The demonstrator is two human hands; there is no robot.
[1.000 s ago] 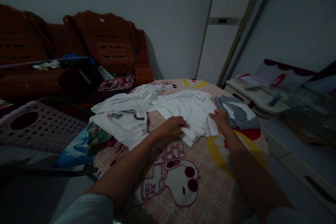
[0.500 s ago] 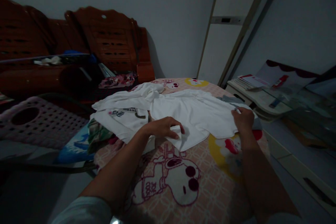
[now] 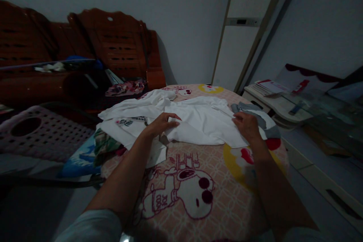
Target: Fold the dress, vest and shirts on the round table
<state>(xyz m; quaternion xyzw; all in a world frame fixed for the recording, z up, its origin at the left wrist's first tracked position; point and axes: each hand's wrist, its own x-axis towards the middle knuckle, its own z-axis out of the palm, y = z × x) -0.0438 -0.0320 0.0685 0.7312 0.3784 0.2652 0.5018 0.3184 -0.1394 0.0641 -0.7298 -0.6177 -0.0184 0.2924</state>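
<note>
White garment held at two spots above a patterned tablecloth

The plain white cloth garment (image 3: 202, 123) is best handled by its edges, with the cloth pinched lightly at both sides and drawn just taut, so that the creases across its middle are eased out without the fabric being stretched. The two grips are best held level and moved together; if one side is pulled harder, the near edge is likely to be skewed. Care is called for on the left, where the white garment with dark printing (image 3: 122, 133) lies close by and could be dragged along.

By the left hand (image 3: 159, 124), the near left part of the plain garment is held, the thumb and fingers closed narrowly on the cloth. By the right hand (image 3: 248, 124), its right side is pinched between thumb and fingertips, with only a small opening; how firmly it is gripped cannot be told.

The plain garment is spread between the hands, on the pink tablecloth with a cartoon dog pattern (image 3: 227, 204). Beyond the right hand, the grey and white garment (image 3: 273, 132) is seen, and at the far left, the green plaid cloth (image 3: 106, 144).
</note>
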